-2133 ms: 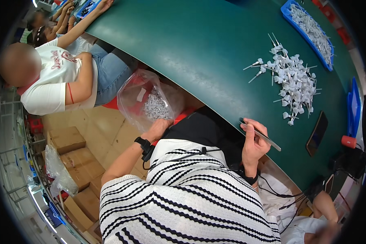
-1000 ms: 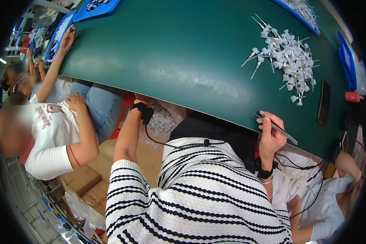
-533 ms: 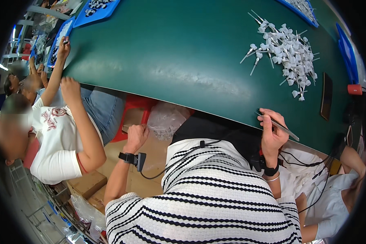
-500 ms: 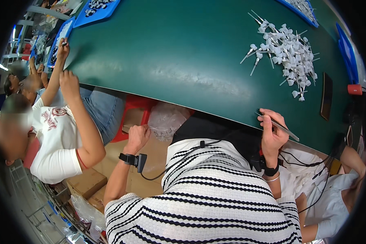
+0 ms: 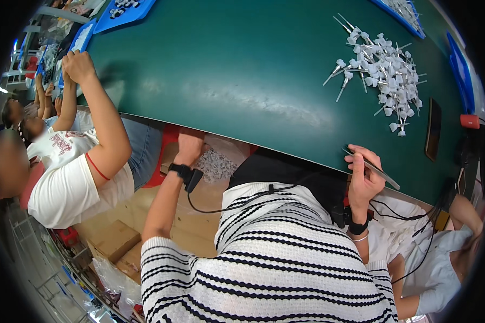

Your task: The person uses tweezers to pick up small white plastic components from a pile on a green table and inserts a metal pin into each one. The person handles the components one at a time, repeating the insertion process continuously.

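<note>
Left hand (image 5: pixel 190 146) is down below the near edge of the dark green table (image 5: pixel 242 64), fingers closed on the top of a clear plastic bag of small white parts (image 5: pixel 216 161) that sits under the table by the person's lap; the grip itself is partly hidden, but it looks pinched on the film. Right hand (image 5: pixel 364 177) is at the table edge, clenched around slim metal tweezers (image 5: pixel 373 168), tips pointing out to the right over the tabletop. Bag looks light, soft and crinkly, slippery film, contents loose and likely to shift or spill if tipped; best taken by bunching the neck near the opening, not the belly. Tweezers are stiff and thin, held mid-shaft. Further up the table lies a heap of small white plastic pieces with thin metal pins (image 5: pixel 385 70), well apart from both hands, with a dark flat phone (image 5: pixel 432 129) beside it. A neighbouring person's arm (image 5: pixel 99 118) reaches up to the table's left edge near blue plastic trays (image 5: pixel 125 7).
</note>
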`<action>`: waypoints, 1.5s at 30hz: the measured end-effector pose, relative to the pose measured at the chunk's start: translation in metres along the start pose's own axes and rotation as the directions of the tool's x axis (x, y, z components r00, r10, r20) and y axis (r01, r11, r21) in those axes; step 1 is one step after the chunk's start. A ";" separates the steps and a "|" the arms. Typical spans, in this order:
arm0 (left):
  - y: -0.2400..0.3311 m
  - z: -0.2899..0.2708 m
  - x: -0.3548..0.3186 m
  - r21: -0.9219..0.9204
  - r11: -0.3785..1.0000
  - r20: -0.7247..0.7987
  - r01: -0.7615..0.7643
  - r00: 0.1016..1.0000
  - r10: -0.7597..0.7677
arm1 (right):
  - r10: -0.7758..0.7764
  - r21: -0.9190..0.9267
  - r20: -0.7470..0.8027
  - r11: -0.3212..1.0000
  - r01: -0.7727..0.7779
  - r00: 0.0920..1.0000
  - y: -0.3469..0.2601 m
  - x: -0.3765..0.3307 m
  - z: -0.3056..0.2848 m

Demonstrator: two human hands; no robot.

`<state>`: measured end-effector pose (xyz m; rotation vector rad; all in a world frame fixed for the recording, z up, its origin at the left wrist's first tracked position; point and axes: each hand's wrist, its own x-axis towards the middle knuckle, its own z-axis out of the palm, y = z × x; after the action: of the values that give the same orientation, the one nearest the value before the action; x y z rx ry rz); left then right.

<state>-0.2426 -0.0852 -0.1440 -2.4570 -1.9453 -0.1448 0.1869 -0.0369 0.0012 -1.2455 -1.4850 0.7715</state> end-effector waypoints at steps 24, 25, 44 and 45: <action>0.040 -0.058 -0.013 0.046 0.994 -0.097 0.101 0.991 -0.096 | 0.010 0.073 -0.017 0.997 -0.009 1.000 0.001 -0.002 0.000; 0.041 -0.073 -0.009 0.027 0.990 -0.108 0.141 0.985 -0.137 | 0.017 0.096 -0.027 0.995 -0.014 0.999 0.000 -0.001 0.000; 0.006 -0.027 -0.043 -0.342 0.798 0.127 0.496 0.866 -0.484 | 0.000 0.131 0.011 0.991 -0.001 1.000 0.006 -0.002 -0.005; 0.007 -0.040 -0.043 -0.287 0.788 0.228 0.544 0.838 -0.496 | 0.003 0.126 -0.001 0.992 -0.003 1.000 0.007 -0.002 -0.005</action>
<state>-0.2479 -0.1314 -0.1074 -2.0493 -2.8446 -0.3456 0.1934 -0.0371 -0.0045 -1.1534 -1.4122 0.8532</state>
